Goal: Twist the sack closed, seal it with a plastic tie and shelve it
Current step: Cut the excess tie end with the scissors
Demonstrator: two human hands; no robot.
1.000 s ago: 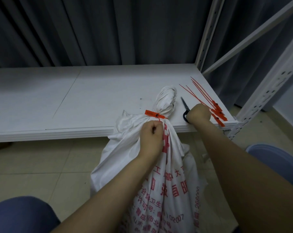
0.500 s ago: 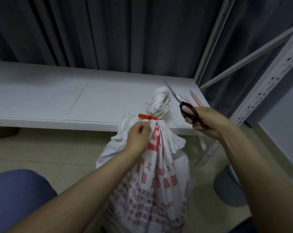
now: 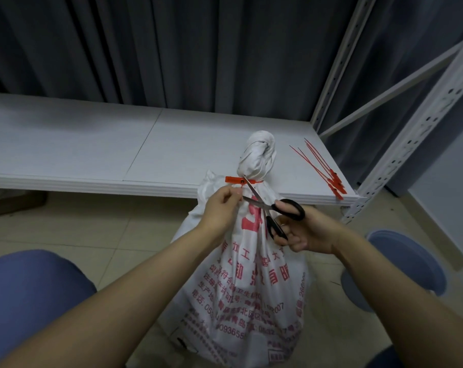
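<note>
- The sack (image 3: pixel 254 274), white woven plastic with red print, stands upright on the tiled floor (image 3: pixel 92 229). It is just in front of the shelf's front edge, between the person's knees.
- Its neck is twisted tight and rises into a bunched knot that shows against the shelf board.
- A red plastic tie (image 3: pixel 239 180) circles the neck just under that knot. Its flat head sticks out to the left.
- The left hand (image 3: pixel 221 209) is at the sack's upper left shoulder. Its thumb and forefinger pinch the tie's thin tail just below the head, and the other fingers curl in behind.
- The right hand (image 3: pixel 304 231) grips a pair of black-handled scissors (image 3: pixel 262 204), with its fingers through the handle loops and curled round them.
- The scissor blades are parted in a narrow V. The upper tip reaches the tie beside its head and the lower blade points at the left fingertips.
- The tie's tail lies between the two blades.
- The scissors cross in front of the sack's large red character.
- The white shelf (image 3: pixel 92 144) is a low board of a metal rack, and a perforated upright (image 3: pixel 416 139) stands at its right corner.
- A loose bundle of spare red ties (image 3: pixel 324 168) lies near the shelf's right front corner, well apart from the sack.
- Dark pleated curtains (image 3: pixel 172 49) hang behind the rack.
</note>
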